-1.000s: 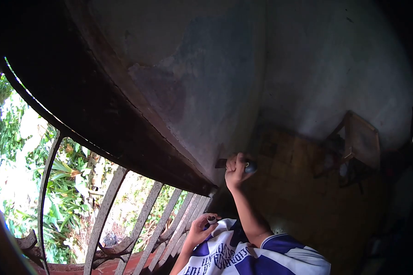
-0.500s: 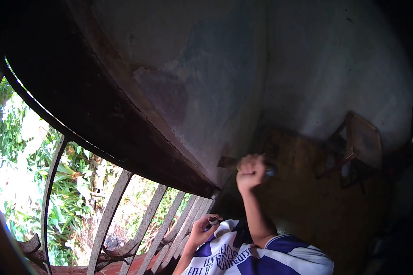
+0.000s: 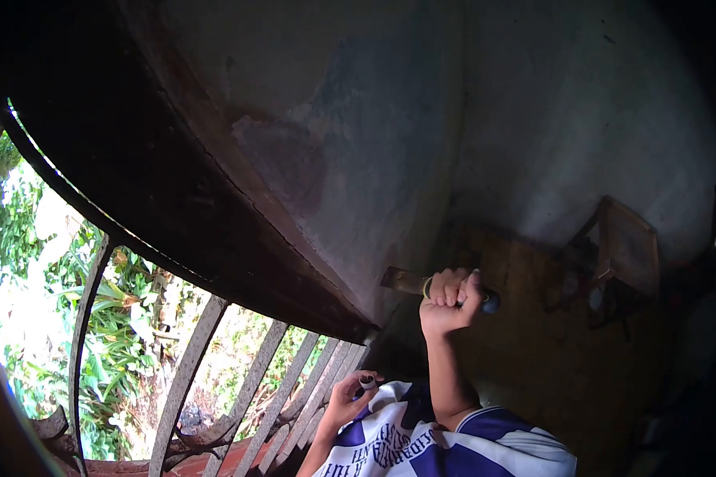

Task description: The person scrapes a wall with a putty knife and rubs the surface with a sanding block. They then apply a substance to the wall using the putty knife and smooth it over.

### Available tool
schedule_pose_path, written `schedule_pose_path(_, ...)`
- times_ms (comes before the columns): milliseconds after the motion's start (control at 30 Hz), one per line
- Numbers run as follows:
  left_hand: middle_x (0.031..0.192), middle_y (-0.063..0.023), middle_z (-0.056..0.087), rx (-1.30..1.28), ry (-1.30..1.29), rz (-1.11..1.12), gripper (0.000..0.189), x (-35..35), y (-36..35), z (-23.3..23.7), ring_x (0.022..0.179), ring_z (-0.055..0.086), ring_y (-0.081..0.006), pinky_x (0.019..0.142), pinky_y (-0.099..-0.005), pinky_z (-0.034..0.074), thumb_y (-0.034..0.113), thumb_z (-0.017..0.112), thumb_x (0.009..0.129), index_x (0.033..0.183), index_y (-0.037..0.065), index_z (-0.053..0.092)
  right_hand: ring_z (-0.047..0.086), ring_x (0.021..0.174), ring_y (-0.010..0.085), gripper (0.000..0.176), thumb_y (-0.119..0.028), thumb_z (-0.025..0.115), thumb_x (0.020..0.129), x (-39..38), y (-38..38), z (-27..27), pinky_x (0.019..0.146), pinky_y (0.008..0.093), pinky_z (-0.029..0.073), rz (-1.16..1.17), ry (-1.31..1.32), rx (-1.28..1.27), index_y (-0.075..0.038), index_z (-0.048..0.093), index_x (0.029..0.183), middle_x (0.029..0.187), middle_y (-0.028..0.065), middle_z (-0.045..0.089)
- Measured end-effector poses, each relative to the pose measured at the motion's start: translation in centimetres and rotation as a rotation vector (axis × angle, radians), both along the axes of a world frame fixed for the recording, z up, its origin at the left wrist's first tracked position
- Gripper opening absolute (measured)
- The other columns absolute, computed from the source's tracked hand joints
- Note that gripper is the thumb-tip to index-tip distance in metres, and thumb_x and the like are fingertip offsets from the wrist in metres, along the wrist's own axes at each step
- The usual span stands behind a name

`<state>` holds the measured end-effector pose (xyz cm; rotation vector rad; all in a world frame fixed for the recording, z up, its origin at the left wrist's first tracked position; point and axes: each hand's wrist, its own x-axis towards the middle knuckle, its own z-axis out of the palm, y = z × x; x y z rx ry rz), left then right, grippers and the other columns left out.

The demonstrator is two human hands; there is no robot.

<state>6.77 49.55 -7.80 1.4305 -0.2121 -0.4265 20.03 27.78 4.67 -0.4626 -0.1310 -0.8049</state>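
My right hand [image 3: 451,302] is wrapped round the handle of a scraper [image 3: 404,280], whose flat dark blade points left, close to the patchy wall [image 3: 358,159]. The rounded dark end of the handle sticks out on the other side of my fist. Lower down, beside the window bars, my left hand [image 3: 350,397] holds a small round tube-like object [image 3: 367,382] between its fingers, with its open end facing up.
Metal window bars [image 3: 188,374] stand at the lower left, with green plants outside. A dark beam-like frame [image 3: 215,230] runs diagonally above them. A wooden chair-like piece [image 3: 605,238] is at the right by the wall, over a brown floor.
My right hand and the scraper have moved slightly right, and the hand has turned so its thumb shows. My left hand has barely moved.
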Motion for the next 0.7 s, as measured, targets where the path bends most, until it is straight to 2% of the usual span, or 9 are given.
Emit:
schedule_pose_path(67,0.116,-0.0119,0.064,0.035,-0.005,0.001,0.034,-0.1,-0.1,0.1,0.111,0.059,-0.0158,0.100,-0.0296,0.044,-0.007,0.062,0.089,0.122,-0.004,0.055,0.025,0.044,0.0065,0.038,-0.027,0.056,0.093,1.0,1.9,-2.7,0.042,0.0239,0.024,0.119,0.139,0.029,-0.016,0.034,0.065,0.055,-0.0051,0.029)
schedule_pose_path(100,0.116,-0.0118,0.064,0.052,-0.006,-0.002,0.034,-0.2,-0.1,0.1,0.111,0.059,-0.0156,0.099,-0.0293,0.044,-0.007,0.062,0.089,0.122,-0.004,0.055,0.027,0.044,0.0075,0.030,-0.023,0.059,0.091,2.1,3.4,-5.3,0.043,0.0240,0.024,0.023,0.203,-0.053,-0.014,0.039,0.071,0.056,-0.0046,0.030)
schedule_pose_path(167,0.116,-0.0116,0.064,0.028,0.003,-0.004,0.034,-0.4,-0.4,0.0,0.110,0.059,-0.0152,0.099,-0.0289,0.044,-0.007,0.061,0.089,0.122,-0.003,0.055,0.030,0.046,0.0091,0.021,-0.018,0.062,0.088,1.9,4.9,-5.6,0.044,0.0245,0.026,-0.064,0.377,-0.137,-0.012,0.043,0.083,0.058,-0.0027,0.031)
schedule_pose_path(300,0.116,-0.0111,0.064,0.011,0.004,0.011,0.034,-0.4,-0.2,-0.2,0.110,0.059,-0.0151,0.099,-0.0288,0.044,-0.008,0.061,0.088,0.122,-0.003,0.055,0.034,0.053,0.0111,0.021,-0.021,0.058,0.089,1.1,1.9,-3.5,0.048,0.0239,0.030,0.115,0.075,-0.089,-0.010,0.041,0.085,0.064,-0.0003,0.035)
schedule_pose_path(333,0.116,-0.0109,0.064,-0.003,0.007,0.016,0.034,-0.4,-0.3,-0.2,0.110,0.059,-0.0151,0.099,-0.0287,0.044,-0.008,0.061,0.088,0.122,-0.003,0.055,0.037,0.059,0.0130,0.021,-0.024,0.056,0.089,0.6,0.6,-1.5,0.052,0.0250,0.034,0.080,-0.043,-0.203,-0.009,0.041,0.085,0.069,0.0022,0.038)
schedule_pose_path(400,0.116,-0.0107,0.064,-0.024,0.016,0.024,0.034,-0.7,-0.2,-0.2,0.110,0.059,-0.0150,0.099,-0.0287,0.044,-0.007,0.061,0.089,0.121,-0.003,0.055,0.040,0.063,0.0143,0.022,-0.025,0.056,0.088,0.5,-1.4,-0.1,0.054,0.0267,0.035,0.212,-0.239,-0.271,-0.009,0.041,0.085,0.073,0.0044,0.040)
schedule_pose_path(567,0.115,-0.0108,0.064,-0.031,0.095,-0.022,0.034,-1.2,-0.1,-0.3,0.109,0.059,-0.0154,0.099,-0.0303,0.046,-0.006,0.063,0.089,0.122,-0.003,0.054,0.050,0.061,0.0162,0.041,-0.043,0.069,0.089,-1.3,-3.6,-0.2,0.052,0.0290,0.043,0.318,-0.207,-0.485,-0.007,0.048,0.090,0.074,0.0060,0.045)
schedule_pose_path(667,0.114,-0.0110,0.064,-0.064,0.150,-0.046,0.034,-1.4,-0.2,-0.5,0.107,0.061,-0.0159,0.097,-0.0315,0.048,-0.003,0.067,0.088,0.119,-0.001,0.055,0.058,0.070,0.0173,0.033,-0.028,0.075,0.086,-3.7,-5.6,-1.7,0.059,0.0311,0.047,0.530,-0.044,-0.579,-0.003,0.054,0.090,0.078,0.0097,0.054)
schedule_pose_path(700,0.113,-0.0101,0.064,-0.065,0.147,-0.061,0.034,-1.4,-0.2,-0.8,0.105,0.061,-0.0157,0.096,-0.0315,0.049,-0.002,0.069,0.087,0.117,0.000,0.055,0.057,0.071,0.0150,0.030,-0.024,0.078,0.084,-4.2,-6.1,-3.1,0.058,0.0274,0.047,0.533,0.033,-0.604,-0.004,0.056,0.088,0.077,0.0071,0.055)
